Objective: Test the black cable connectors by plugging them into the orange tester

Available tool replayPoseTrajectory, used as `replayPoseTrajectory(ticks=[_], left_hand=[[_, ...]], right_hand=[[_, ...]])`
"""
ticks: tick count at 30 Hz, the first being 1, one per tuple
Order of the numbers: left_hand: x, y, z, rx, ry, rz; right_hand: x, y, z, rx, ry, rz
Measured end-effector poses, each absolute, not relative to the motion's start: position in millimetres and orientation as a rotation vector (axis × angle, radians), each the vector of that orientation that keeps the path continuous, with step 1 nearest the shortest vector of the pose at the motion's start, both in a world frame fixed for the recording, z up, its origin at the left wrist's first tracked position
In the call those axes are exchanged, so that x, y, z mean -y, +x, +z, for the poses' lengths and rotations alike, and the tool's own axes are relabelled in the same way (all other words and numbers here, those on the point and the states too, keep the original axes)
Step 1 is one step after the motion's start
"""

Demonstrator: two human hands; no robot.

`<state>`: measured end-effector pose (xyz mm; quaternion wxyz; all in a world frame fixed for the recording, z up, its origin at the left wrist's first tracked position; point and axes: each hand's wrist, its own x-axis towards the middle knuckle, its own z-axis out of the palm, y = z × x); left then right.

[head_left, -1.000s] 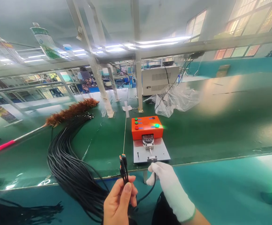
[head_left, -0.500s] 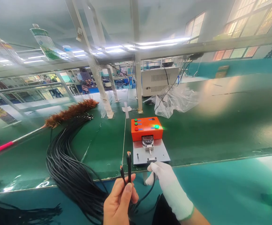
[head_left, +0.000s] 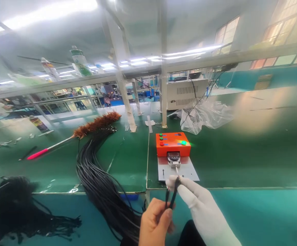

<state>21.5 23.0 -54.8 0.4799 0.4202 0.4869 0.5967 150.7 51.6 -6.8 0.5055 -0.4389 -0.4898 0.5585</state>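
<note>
My left hand [head_left: 155, 218], bare, is closed around two black cables [head_left: 173, 199] with their ends pointing up. My right hand [head_left: 202, 203], in a white glove, pinches the upper end of one of these cables; its fingers partly hide the cable tips. Just beyond the fingers stands a measuring fixture: a metal plate [head_left: 162, 174] with a digital gauge [head_left: 174, 157] mounted on it. The gauge's probe points toward my right fingers. Behind the gauge is an orange box [head_left: 172, 138] with green and red buttons and a lit green lamp.
A thick bundle of black cables [head_left: 94, 167] hangs over the bench's front edge on the left. Beyond it lies a brown feather duster [head_left: 97, 124] with a pink handle. Clear plastic wrap [head_left: 204, 116] sits near a grey metal case [head_left: 184, 92]. More dark cables [head_left: 7, 205] are lower left.
My right hand has left the cable at the plate's front edge and moved to the cable ends in my left hand. My view has turned left, shifting the bench rightward.
</note>
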Motion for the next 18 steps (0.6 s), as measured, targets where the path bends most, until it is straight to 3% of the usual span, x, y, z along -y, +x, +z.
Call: replayPoseTrajectory(ticks=[3,8,18], left_hand=[[-24.2,26.2,-59.0,-1.22,1.013,1.486],[-26.0,10.9,-59.4,-1.332,0.856,1.571],[-26.5,-5.9,-46.7,-1.238,0.812,1.493]], right_hand=[[-53.2,143.1,-8.0,1.01,-1.069,1.421],[-57.6,149.3,-34.9,0.958,-1.271,1.236],[-78.2,159.6,-63.6,0.879,-1.181,1.638]])
